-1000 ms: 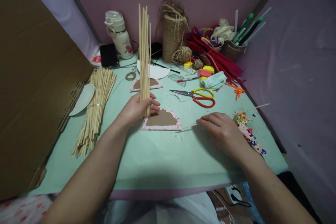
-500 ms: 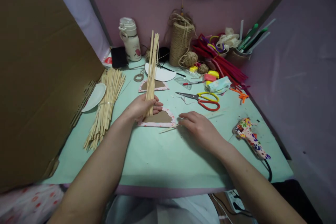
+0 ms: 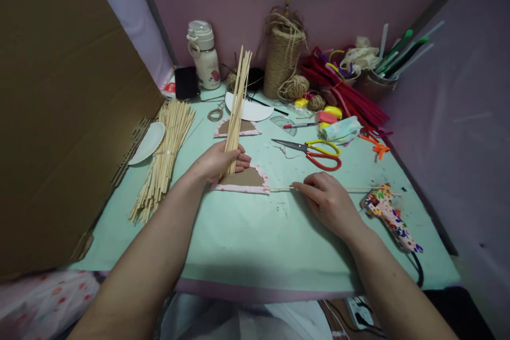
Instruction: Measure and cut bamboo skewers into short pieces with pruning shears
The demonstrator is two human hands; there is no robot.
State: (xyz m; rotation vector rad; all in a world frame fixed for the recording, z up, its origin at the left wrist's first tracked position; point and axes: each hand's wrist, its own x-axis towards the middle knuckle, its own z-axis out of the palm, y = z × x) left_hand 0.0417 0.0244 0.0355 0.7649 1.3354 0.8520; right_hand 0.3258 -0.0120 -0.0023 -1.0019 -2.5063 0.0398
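Note:
My left hand (image 3: 217, 162) is closed round a bundle of thin bamboo sticks (image 3: 238, 101) that stands nearly upright, its lower end resting on a brown half-round card piece with a floral pink edge (image 3: 245, 179). My right hand (image 3: 326, 203) lies on the mint-green table (image 3: 247, 239), fingers pinched on a single stick (image 3: 279, 188) that lies flat and runs left to right under the hand. A second half-round card piece (image 3: 227, 127) lies farther back.
A loose pile of sticks (image 3: 165, 156) and a white plate (image 3: 148, 142) lie left, beside a big cardboard sheet (image 3: 59, 111). Scissors (image 3: 314, 151), a floral-wrapped glue gun (image 3: 390, 218), twine rolls (image 3: 282, 56), red pipe cleaners (image 3: 346, 95) and a bottle (image 3: 205, 56) crowd the back and right.
The bundle in my left hand has tilted a little to the right. My right hand slid the single stick left toward the card piece, then moved back right along it.

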